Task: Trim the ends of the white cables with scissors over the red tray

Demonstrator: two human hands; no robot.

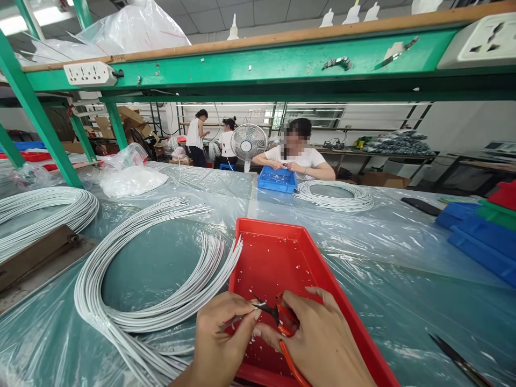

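Observation:
My right hand is closed round a pair of red-handled cutters, held over a red tray strewn with small white scraps. My left hand pinches the end of a thin white cable up against the cutter's jaws. Beside the tray on the left lies a big looped bundle of white cables, their cut ends fanned toward the tray.
A person sits across the plastic-covered table by a blue tray and a cable coil. Blue bins stack at right. A green shelf frame runs overhead. Another cable bundle lies far left.

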